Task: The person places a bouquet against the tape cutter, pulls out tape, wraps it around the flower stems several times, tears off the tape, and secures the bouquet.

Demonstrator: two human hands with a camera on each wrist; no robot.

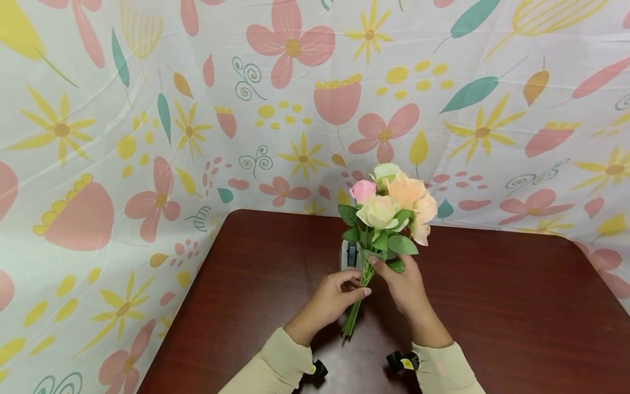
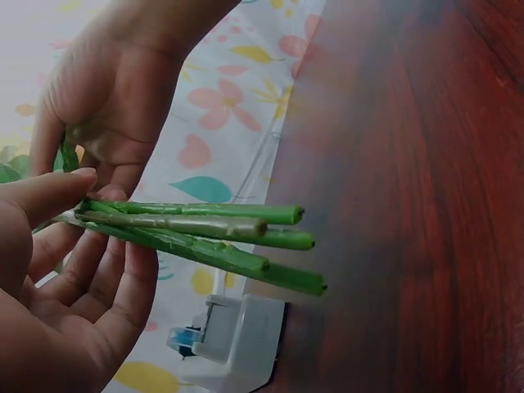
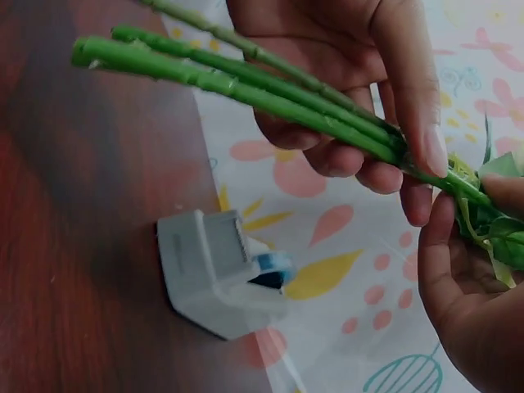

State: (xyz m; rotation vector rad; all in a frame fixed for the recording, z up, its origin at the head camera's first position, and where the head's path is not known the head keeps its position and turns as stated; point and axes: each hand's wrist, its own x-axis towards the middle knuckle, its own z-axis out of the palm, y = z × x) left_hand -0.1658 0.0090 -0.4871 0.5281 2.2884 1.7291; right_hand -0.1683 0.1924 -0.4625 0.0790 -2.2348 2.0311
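A bouquet of pink, cream and peach roses with green leaves is held over the table, blooms toward the back wall and stems toward the person. My left hand pinches the green stems between thumb and fingers, below the leaves. Higher up, just under the leaves, my right hand grips the stems with its thumb across the front. In the right wrist view the left hand and right hand sit close together on the stems. The cut stem ends stick out past the left hand.
Behind the bouquet stands a grey-white tape dispenser with a blue roll, partly hidden by the flowers. The dark red-brown table meets a flower-printed cloth at its back and left. Black wrist devices show at both sleeves.
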